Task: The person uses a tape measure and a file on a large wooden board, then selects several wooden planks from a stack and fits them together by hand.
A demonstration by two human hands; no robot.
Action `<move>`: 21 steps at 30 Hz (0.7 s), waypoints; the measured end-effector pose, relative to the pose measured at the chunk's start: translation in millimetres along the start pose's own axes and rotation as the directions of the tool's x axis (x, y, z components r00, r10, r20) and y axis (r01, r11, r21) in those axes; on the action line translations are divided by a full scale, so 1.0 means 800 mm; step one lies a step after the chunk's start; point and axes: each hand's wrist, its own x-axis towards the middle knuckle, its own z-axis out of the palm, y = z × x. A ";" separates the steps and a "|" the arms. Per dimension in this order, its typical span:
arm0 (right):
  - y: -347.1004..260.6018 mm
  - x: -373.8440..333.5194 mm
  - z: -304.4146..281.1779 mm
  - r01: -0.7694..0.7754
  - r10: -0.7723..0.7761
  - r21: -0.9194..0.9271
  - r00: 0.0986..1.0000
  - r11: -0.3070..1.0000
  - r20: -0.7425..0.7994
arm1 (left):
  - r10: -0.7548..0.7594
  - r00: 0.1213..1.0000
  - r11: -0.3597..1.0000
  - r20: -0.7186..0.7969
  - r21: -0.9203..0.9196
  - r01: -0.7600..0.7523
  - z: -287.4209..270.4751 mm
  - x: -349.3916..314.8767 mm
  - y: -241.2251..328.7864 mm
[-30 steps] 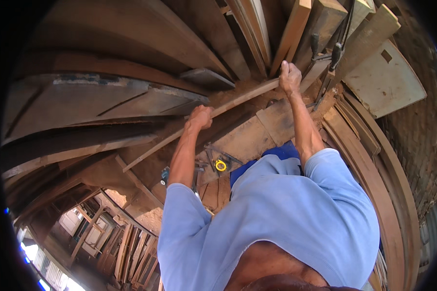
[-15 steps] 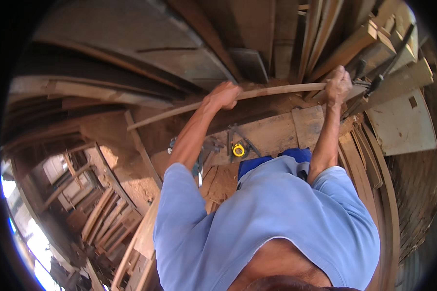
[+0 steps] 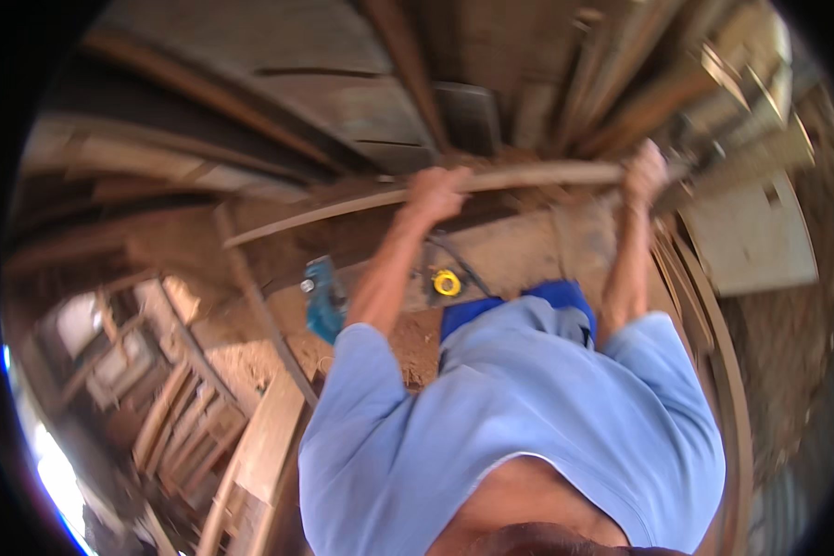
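Note:
A long, slightly curved wooden strip [image 3: 537, 176] spans the space in front of me, held in both hands. My left hand [image 3: 437, 195] is closed around it near its middle, and the strip runs on past it to a free end at the left. Toward the right end, my right hand [image 3: 646, 173] grips the same strip; motion blurs its fingers. Below the strip, a yellow tape measure [image 3: 447, 283] lies on a wooden bench [image 3: 514, 248], beside a dark angled tool [image 3: 463, 262]. A teal power tool [image 3: 322, 301] sits left of my left forearm.
Long boards [image 3: 195, 83] and upright planks lean along the far side. Stacked timber and blurred clamps crowd the far right, above a pale panel [image 3: 749, 239]. Curved wooden pieces [image 3: 181, 426] fill the lower left. More curved strips [image 3: 727, 371] stand by my right side.
My view has shifted, and the picture is now blurred. Both hands keep their hold on the wooden strip. The teal tool shows more fully beside my left forearm.

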 end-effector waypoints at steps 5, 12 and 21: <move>0.026 0.042 -0.022 -0.202 0.143 0.421 0.975 0.885 0.168 | 0.022 0.999 1.000 0.028 -0.009 -0.022 -0.022 0.025 0.010; 0.026 0.042 -0.064 0.059 -0.008 -0.074 0.833 0.996 0.553 | 0.006 0.999 0.999 0.033 0.045 -0.007 -0.028 0.065 -0.012; 0.043 0.057 0.001 0.097 -0.093 0.029 0.763 0.995 0.639 | -0.045 0.992 0.985 -0.115 0.160 0.063 -0.026 0.075 0.022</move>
